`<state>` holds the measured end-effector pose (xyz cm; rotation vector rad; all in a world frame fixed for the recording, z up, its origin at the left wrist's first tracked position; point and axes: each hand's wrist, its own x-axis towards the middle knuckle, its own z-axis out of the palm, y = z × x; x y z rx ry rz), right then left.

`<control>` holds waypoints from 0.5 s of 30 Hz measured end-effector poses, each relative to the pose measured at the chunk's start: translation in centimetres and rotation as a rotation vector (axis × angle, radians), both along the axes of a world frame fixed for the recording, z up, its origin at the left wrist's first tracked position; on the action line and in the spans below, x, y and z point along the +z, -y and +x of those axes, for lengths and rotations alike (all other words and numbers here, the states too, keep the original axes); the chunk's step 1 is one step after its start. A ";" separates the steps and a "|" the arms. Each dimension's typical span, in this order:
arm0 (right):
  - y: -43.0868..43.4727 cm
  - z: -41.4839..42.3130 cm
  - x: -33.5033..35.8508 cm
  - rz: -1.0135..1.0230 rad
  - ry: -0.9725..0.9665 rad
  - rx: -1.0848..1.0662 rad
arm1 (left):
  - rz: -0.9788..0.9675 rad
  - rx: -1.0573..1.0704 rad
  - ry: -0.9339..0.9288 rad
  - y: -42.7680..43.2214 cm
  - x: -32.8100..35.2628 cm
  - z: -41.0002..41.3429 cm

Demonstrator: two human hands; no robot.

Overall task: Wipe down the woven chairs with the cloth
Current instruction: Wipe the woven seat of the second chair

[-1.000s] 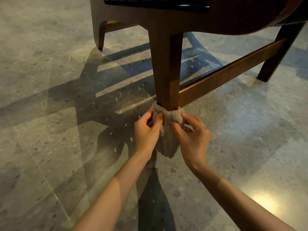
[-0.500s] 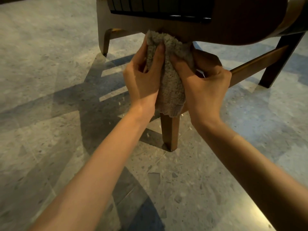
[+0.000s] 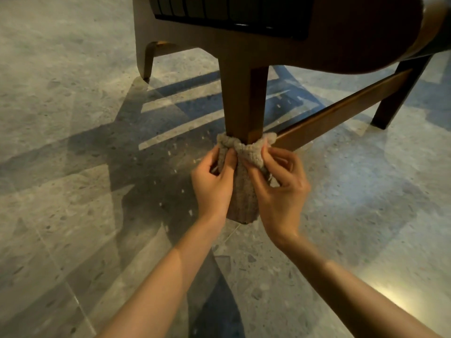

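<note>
Floor (image 3: 73, 215) of glossy speckled stone carries the chair (image 3: 353, 32), its near leg (image 3: 242, 98) central. Soft, light and likely to bunch rather than slip, the cloth (image 3: 244, 198) wraps the leg's lower end. Both the left grip (image 3: 212, 181) and right grip (image 3: 280, 189) pinch its gathered ends just in front of the leg, probably the best hold.

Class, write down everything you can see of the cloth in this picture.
The cloth is beige-grey, nubbly like terry towelling, and bunched. It wraps round the lower part of the wooden chair leg, its upper edge gathered in folds, its loose end hanging down in front. The left hand and right hand pinch it from either side.
</note>
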<state>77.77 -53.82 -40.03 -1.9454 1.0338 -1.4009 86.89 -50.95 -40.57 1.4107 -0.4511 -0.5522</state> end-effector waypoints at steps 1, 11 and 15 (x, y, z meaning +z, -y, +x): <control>-0.1 -0.4 -0.5 0.024 -0.027 0.011 | 0.052 0.010 0.009 -0.2 -0.6 -0.3; 2.3 -6.5 2.0 0.121 -0.287 0.215 | -0.038 0.103 0.402 -2.3 -0.1 -5.0; 4.8 -8.1 3.9 0.074 -0.166 0.198 | -0.076 0.138 0.542 -0.1 1.9 -6.5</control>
